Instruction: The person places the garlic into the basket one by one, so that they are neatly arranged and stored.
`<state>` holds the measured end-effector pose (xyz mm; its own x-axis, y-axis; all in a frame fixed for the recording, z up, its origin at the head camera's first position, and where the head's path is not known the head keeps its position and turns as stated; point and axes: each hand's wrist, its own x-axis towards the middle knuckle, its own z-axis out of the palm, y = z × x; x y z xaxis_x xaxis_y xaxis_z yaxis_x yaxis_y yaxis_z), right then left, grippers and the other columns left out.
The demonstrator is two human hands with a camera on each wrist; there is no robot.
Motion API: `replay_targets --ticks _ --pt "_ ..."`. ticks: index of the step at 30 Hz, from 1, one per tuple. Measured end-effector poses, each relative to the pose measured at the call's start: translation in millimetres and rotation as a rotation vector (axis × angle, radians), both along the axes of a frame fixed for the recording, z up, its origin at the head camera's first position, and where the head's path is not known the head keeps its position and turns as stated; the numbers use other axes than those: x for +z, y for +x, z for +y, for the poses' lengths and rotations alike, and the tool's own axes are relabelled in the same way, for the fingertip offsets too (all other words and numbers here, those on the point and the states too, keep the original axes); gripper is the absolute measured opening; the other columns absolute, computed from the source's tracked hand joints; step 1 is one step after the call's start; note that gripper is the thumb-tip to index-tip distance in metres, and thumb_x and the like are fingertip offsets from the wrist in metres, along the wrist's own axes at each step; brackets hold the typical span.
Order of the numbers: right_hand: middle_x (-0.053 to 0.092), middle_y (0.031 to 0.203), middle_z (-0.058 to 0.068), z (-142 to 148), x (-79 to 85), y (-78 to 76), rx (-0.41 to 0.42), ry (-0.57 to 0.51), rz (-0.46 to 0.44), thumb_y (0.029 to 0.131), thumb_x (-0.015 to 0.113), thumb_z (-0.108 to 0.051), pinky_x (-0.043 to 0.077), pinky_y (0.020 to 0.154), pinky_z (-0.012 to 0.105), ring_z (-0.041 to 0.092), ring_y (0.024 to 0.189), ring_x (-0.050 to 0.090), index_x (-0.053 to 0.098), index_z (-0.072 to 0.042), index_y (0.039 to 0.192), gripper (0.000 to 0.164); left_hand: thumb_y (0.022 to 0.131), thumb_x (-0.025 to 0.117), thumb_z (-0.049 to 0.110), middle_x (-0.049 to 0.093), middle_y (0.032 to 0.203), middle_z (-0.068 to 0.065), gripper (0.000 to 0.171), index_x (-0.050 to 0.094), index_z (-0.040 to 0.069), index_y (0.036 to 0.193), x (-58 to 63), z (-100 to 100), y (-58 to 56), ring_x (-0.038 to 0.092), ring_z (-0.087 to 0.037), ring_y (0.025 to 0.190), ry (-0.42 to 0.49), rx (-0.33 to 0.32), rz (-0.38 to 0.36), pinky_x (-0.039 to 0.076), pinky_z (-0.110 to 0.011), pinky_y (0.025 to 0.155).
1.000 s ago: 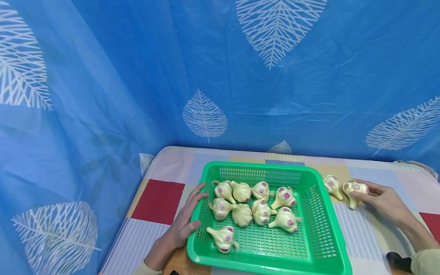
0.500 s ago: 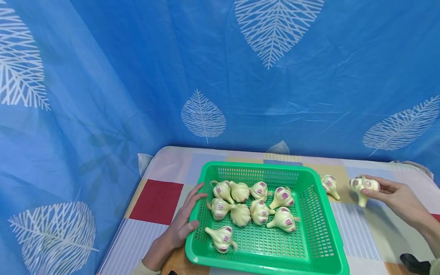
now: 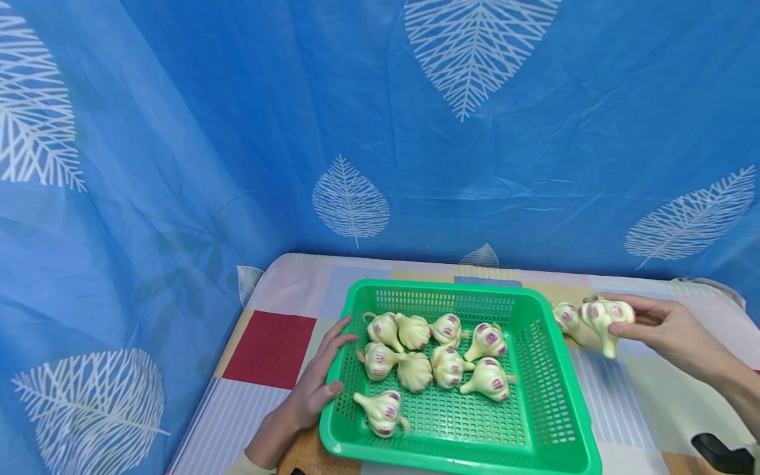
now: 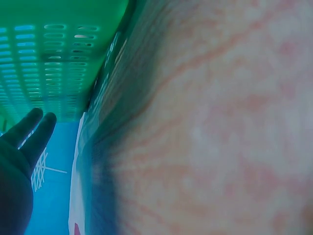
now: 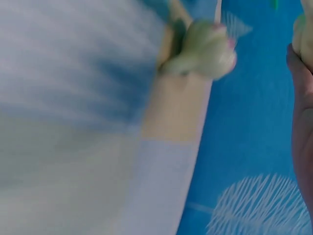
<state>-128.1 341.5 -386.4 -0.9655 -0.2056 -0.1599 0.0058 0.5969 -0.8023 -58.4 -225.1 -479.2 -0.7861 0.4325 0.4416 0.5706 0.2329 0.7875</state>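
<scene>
In the head view, my right hand (image 3: 667,330) grips a garlic bulb (image 3: 605,316), white with purple patches, its stem pointing down above the table. Another garlic bulb (image 3: 567,319) lies on the cloth beside the basket's right side; it also shows in the right wrist view as a blurred bulb (image 5: 205,51). Several garlic bulbs (image 3: 448,367) lie in the green plastic basket (image 3: 578,402), mostly grouped toward the back left. My left hand (image 3: 317,389) rests against the basket's left rim with fingers extended. In the left wrist view, two fingers (image 4: 41,132) show beside the perforated basket wall (image 4: 54,54).
A patchwork cloth (image 3: 270,349) covers the table, with bare wood (image 3: 320,455) at the front. Behind and to the left hangs a blue curtain (image 3: 267,132) with white leaf prints. A black object (image 3: 718,452) sits near the right sleeve.
My right hand lifted its garlic bulb off the cloth, first shifting right, then back left toward the basket. The left hand stays at the basket's rim.
</scene>
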Motion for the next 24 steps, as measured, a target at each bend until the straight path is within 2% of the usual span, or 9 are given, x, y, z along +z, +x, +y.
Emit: replay_targets --ticks 5,9,14,19,24 --pt "0.067 0.118 -0.018 -25 9.8 1.3 0.159 -0.163 0.024 0.098 0.061 0.001 0.056 0.073 0.027 0.006 0.099 0.067 0.058 -0.015 0.143 0.048 0.101 0.038 0.043 0.016 0.164 -0.021 0.065 0.040 -0.004 0.145 -2.8 0 0.7 0.020 -0.036 0.148 0.001 0.004 0.001 0.037 -0.049 0.108" --pt "0.067 0.125 -0.010 -46 15.0 2.1 0.322 -0.298 -0.001 0.097 0.056 0.009 0.058 0.075 0.033 0.012 0.104 0.068 0.054 -0.007 0.145 0.050 0.101 0.038 0.043 0.016 0.163 -0.021 0.065 0.040 -0.004 0.145 -4.8 0 1.2 0.020 -0.036 0.148 0.001 0.006 0.003 0.038 -0.049 0.108" --pt "0.065 0.134 0.000 -72 17.9 1.5 0.483 -0.434 -0.091 0.098 0.054 0.010 0.058 0.080 0.039 0.021 0.111 0.066 0.047 0.001 0.148 0.051 0.100 0.040 0.042 0.015 0.163 -0.021 0.064 0.040 -0.004 0.145 -6.5 1 0.2 0.019 -0.037 0.148 0.007 -0.002 0.000 0.039 -0.047 0.107" --pt "0.062 0.139 0.003 -98 23.9 0.5 0.560 -0.483 -0.148 0.098 0.058 0.006 0.057 0.083 0.042 0.026 0.114 0.065 0.047 0.004 0.147 0.050 0.099 0.041 0.040 0.015 0.164 -0.020 0.063 0.040 -0.004 0.145 -8.1 1 -0.8 0.018 -0.036 0.148 0.014 -0.008 -0.003 0.040 -0.046 0.107" --pt "0.064 0.134 0.005 -122 26.5 0.8 0.582 -0.459 -0.174 0.096 0.066 -0.001 0.058 0.083 0.042 0.028 0.111 0.067 0.050 0.008 0.142 0.050 0.099 0.041 0.040 0.015 0.164 -0.020 0.063 0.040 -0.004 0.145 -10.3 2 -1.0 0.018 -0.036 0.148 0.012 -0.006 0.009 0.038 -0.047 0.108"
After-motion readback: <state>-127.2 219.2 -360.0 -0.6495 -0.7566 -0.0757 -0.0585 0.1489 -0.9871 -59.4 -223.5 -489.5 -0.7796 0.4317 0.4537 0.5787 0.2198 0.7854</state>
